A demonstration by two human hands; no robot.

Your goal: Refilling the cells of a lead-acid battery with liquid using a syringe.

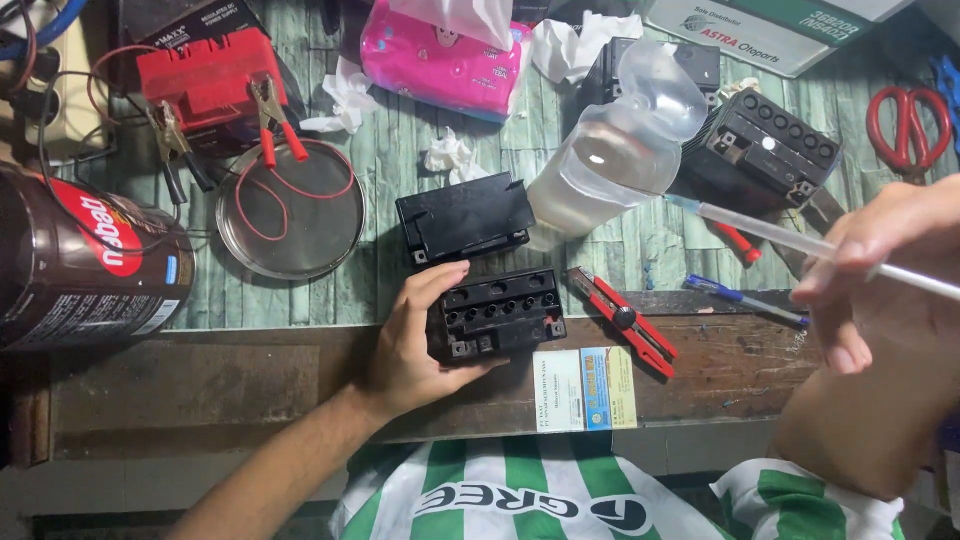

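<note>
My left hand (415, 335) grips the left side of a small black battery (497, 314) with a row of open filler holes, standing at the near edge of the bench. Just behind it lies another black battery (464, 217). My right hand (875, 275), raised at the right, pinches a thin clear tube or syringe (770, 230) that points left toward a tilted clear plastic bottle (620, 150) of liquid. A third black battery (765, 148) sits behind the tube's tip.
A red utility knife (625, 320) and blue pen (745, 298) lie right of the held battery. A round metal lid (290, 215), a red charger (205, 75) with clamps, a dark can (80, 260), a pink tissue pack (440, 55) and red scissors (908, 125) surround them.
</note>
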